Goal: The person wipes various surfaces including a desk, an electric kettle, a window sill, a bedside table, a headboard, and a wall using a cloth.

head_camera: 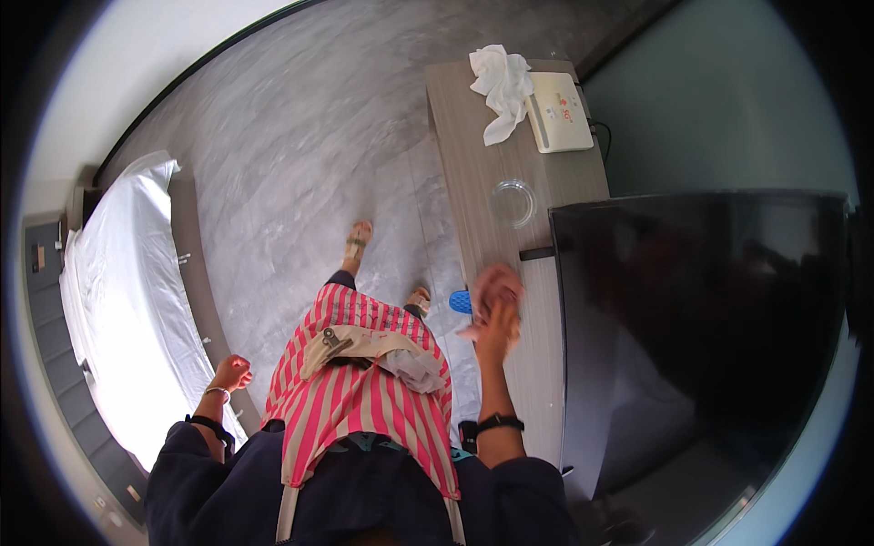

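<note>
My right hand point(500, 334) is closed over a pink cloth point(498, 285), which is bunched and slightly blurred against the wood-grain top of a low cabinet point(471, 170). The cloth lies close to the cabinet's left edge, in front of a large black television point(689, 286). Farther along the same top sits a round clear glass dish point(513, 203). Out to the left, my left hand point(234, 372) hangs in the air with its fingers curled in, and nothing shows in it. A striped pink apron point(369, 416) covers my front.
A white router-like box point(561, 112) and a crumpled white cloth point(502, 89) lie at the cabinet's far end. A blue slipper point(460, 302) juts out beside the cabinet. White sheeting point(130, 307) covers furniture at left. Grey marbled floor point(293, 170) stretches between.
</note>
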`<act>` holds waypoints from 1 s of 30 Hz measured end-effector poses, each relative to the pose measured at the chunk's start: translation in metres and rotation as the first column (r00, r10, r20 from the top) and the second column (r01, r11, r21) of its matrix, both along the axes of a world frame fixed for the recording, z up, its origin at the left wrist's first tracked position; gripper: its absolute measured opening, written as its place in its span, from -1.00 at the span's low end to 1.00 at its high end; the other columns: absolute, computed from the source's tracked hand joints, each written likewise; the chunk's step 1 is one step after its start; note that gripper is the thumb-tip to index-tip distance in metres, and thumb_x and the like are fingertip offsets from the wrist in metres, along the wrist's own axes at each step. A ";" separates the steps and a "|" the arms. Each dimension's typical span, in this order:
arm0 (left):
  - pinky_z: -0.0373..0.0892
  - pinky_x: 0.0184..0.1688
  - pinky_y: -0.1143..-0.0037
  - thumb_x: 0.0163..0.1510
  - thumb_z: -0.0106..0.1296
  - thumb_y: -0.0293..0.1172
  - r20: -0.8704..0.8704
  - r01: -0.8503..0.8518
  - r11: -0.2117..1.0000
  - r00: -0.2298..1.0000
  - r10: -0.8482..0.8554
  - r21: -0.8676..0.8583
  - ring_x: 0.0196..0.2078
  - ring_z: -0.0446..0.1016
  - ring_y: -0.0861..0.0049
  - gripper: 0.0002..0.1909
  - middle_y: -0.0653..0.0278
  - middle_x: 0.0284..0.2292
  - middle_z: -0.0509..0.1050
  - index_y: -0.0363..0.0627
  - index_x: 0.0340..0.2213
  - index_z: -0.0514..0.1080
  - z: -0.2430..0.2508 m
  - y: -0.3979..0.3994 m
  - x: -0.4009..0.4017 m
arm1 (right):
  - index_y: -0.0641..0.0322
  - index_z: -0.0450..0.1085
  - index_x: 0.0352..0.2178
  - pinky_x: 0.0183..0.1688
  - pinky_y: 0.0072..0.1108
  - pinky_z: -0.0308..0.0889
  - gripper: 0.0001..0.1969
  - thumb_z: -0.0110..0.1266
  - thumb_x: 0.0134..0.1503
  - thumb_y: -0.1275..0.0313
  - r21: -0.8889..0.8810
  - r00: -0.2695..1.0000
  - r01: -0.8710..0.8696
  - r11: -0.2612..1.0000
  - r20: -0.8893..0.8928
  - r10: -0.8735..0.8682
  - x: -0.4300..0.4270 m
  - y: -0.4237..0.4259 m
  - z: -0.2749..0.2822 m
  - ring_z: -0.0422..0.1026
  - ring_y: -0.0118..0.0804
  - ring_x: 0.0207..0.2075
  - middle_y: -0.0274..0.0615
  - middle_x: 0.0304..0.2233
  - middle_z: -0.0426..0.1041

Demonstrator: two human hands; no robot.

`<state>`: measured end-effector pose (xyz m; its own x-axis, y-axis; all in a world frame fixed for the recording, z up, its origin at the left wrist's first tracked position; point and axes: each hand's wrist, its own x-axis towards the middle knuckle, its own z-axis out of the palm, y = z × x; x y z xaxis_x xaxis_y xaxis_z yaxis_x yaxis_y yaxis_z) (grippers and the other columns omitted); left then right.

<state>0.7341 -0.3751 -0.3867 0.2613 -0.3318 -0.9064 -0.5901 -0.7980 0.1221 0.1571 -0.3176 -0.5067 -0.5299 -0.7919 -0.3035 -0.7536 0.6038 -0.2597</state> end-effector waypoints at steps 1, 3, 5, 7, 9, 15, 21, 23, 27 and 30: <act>0.40 -0.54 0.53 -0.01 -0.10 -0.44 0.000 0.020 1.000 1.000 -0.020 -0.009 -0.53 0.46 0.50 -0.84 0.16 -0.54 0.45 -0.25 -0.37 0.36 -0.002 -0.005 0.002 | 0.11 0.06 0.07 -0.01 -0.18 0.09 -0.36 0.02 -0.11 0.38 -0.075 0.986 0.168 0.983 0.037 -0.165 0.001 0.031 -0.007 0.14 0.11 0.00 0.08 0.10 0.04; 0.40 -0.54 0.54 -0.01 -0.10 -0.43 0.003 0.044 0.999 0.999 -0.044 -0.029 -0.53 0.46 0.50 -0.84 0.17 -0.54 0.45 -0.24 -0.38 0.36 -0.008 -0.014 0.003 | 0.15 0.06 0.07 -0.01 -0.20 0.10 -0.35 0.01 -0.13 0.40 -0.048 0.956 0.283 0.958 -0.068 -0.286 0.014 0.066 -0.006 0.14 0.14 -0.01 0.10 0.11 0.04; 0.41 -0.53 0.54 -0.02 -0.08 -0.43 -0.011 0.082 0.995 0.997 -0.083 -0.054 -0.52 0.46 0.50 -0.84 0.17 -0.54 0.46 -0.24 -0.38 0.36 -0.017 -0.020 -0.003 | 0.19 0.06 0.07 -0.01 -0.23 0.11 -0.34 0.00 -0.15 0.43 -0.027 0.901 0.399 0.917 -0.175 -0.397 0.025 0.078 -0.012 0.14 0.16 -0.02 0.13 0.11 0.03; 0.41 -0.53 0.54 -0.03 -0.06 -0.42 -0.037 0.149 0.988 0.988 -0.151 -0.038 -0.52 0.46 0.52 -0.84 0.20 -0.54 0.45 -0.23 -0.38 0.36 -0.021 -0.036 -0.013 | 0.29 0.07 0.05 -0.02 -0.21 0.11 -0.35 -0.02 -0.17 0.47 -0.108 0.886 0.428 0.897 -0.148 -0.440 0.038 0.054 -0.012 0.15 0.20 -0.05 0.18 0.10 0.02; 0.42 -0.50 0.53 -0.02 0.00 -0.35 -0.059 0.203 0.978 0.977 -0.205 -0.045 -0.51 0.46 0.52 -0.79 0.20 -0.52 0.46 -0.23 -0.36 0.35 -0.020 -0.052 -0.023 | 0.32 0.06 0.05 -0.01 -0.22 0.09 -0.35 -0.03 -0.17 0.48 -0.195 0.930 0.352 0.916 -0.039 -0.366 0.051 0.028 -0.003 0.15 0.19 -0.07 0.21 0.08 0.03; 0.34 -0.49 0.55 -0.05 0.02 -0.39 0.038 0.557 0.703 0.795 -0.605 -0.443 -0.55 0.40 0.58 -0.84 0.25 -0.57 0.44 -0.21 -0.41 0.36 0.013 -0.148 -0.113 | 0.35 0.04 0.05 0.03 -0.20 0.02 -0.33 -0.01 -0.17 0.45 -0.323 0.939 0.303 0.897 -0.058 -0.339 0.050 -0.034 0.036 0.08 0.15 -0.01 0.22 0.04 0.06; 0.24 -0.06 0.34 -0.15 0.09 -0.37 0.415 0.475 -0.223 0.348 -0.841 -0.851 -0.08 0.26 0.12 -0.49 -0.01 -0.12 0.26 -0.16 -0.10 0.26 0.063 -0.238 -0.372 | 0.25 0.05 0.06 0.05 -0.17 -0.01 -0.37 -0.01 -0.11 0.46 -0.345 0.959 0.264 0.901 -0.004 -0.282 0.052 -0.018 0.040 0.01 0.11 0.07 0.14 0.12 -0.03; 0.17 0.04 0.32 -0.13 0.09 -0.36 0.497 0.410 -0.359 0.304 -0.813 -0.838 0.03 0.16 0.08 -0.43 0.01 -0.02 0.18 -0.11 -0.04 0.21 0.079 -0.235 -0.462 | 0.21 0.06 0.06 0.04 -0.18 0.00 -0.39 -0.02 -0.09 0.44 -0.331 0.958 0.262 0.907 -0.022 -0.285 0.058 0.004 0.047 0.02 0.08 0.07 0.10 0.13 -0.04; 0.18 0.02 0.16 -0.19 0.16 -0.20 0.565 0.357 -0.470 0.238 -0.790 -0.807 0.10 -0.02 -0.13 -0.30 0.12 0.11 0.02 0.14 0.02 0.16 0.099 -0.243 -0.581 | 0.19 0.05 0.07 0.03 -0.18 0.01 -0.37 -0.03 -0.09 0.43 -0.239 0.960 0.257 0.936 -0.051 -0.276 0.070 0.003 0.050 0.02 0.04 0.08 0.10 0.13 -0.03; 0.10 -0.05 -0.09 -0.28 0.21 -0.03 0.693 0.502 -0.525 0.234 -0.682 -0.687 0.15 -0.16 -0.14 -0.27 0.19 0.15 -0.07 0.27 -0.02 0.21 0.088 -0.242 -0.614 | 0.21 0.05 0.07 0.03 -0.16 0.00 -0.37 -0.05 -0.11 0.46 -0.275 0.958 0.281 0.920 0.020 -0.286 0.079 0.005 0.058 0.02 0.08 0.07 0.13 0.12 -0.03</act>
<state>0.1198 -0.6168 -0.2983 -0.8601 -0.4650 0.2098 -0.4373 0.8838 0.1662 0.2361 -0.3126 -0.4487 -0.7482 -0.6580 -0.0847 -0.5680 0.7013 -0.4309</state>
